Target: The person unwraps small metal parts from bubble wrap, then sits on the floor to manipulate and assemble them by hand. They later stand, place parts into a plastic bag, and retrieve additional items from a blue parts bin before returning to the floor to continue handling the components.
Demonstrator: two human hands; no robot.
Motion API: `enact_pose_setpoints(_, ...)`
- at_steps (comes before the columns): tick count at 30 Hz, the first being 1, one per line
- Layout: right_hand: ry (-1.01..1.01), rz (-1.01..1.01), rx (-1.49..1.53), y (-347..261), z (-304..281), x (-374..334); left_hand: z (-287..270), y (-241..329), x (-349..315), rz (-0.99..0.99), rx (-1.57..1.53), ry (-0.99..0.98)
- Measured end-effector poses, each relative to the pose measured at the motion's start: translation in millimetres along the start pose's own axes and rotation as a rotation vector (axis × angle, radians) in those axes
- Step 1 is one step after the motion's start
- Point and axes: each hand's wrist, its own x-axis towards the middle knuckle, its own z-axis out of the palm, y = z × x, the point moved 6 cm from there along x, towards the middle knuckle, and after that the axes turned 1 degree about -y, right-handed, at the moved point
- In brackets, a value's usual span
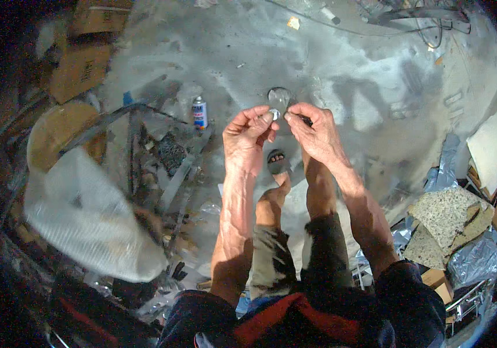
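Both my hands are raised close together in front of me. My left hand (245,136) is closed in a pinch, with a small shiny silvery disc-like piece (275,114) between thumb and fingertips. Facing it, my right hand (320,134) has its thumb and forefinger pressed together; what they hold is too small to make out. Just beyond the fingertips shows a greyish, translucent-looking oval (279,97) with a dark upper edge. Whether it touches the fingers I cannot tell. Below the hands, a sandalled foot (277,158) rests on the floor.
A spray can (199,113) stands on the grey floor (202,64) left of my hands. Further left are cardboard boxes (80,72) and a translucent plastic sheet (86,226). Speckled slabs (445,214) and silvery plastic wrapping (474,261) lie at right. Cables (428,23) lie far right.
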Motion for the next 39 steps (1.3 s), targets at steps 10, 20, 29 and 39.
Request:
enact_pose_setpoints(10, -0.154, 0.096, -0.156, -233.0, -37.1, -149.4, 72.1, 150.3, -203.3, 0.073, 0.334, -0.039)
enact_pose_setpoints(20, -0.129, -0.21, 0.001, -425.1, -69.7, -174.9, 160.8, 310.3, -283.5, 0.337, 0.785, -0.308)
enact_pose_setpoints(29, -0.162, -0.257, -0.093, -509.9, -46.0, -97.7, 180.6, 440.4, -266.6, 0.791, 1.061, -0.474)
enact_pose_setpoints(39, -0.326, -0.128, 0.08, -647.4, 14.8, 31.8, 134.7, 600.6, -179.5, 0.729, 0.933, -0.38)
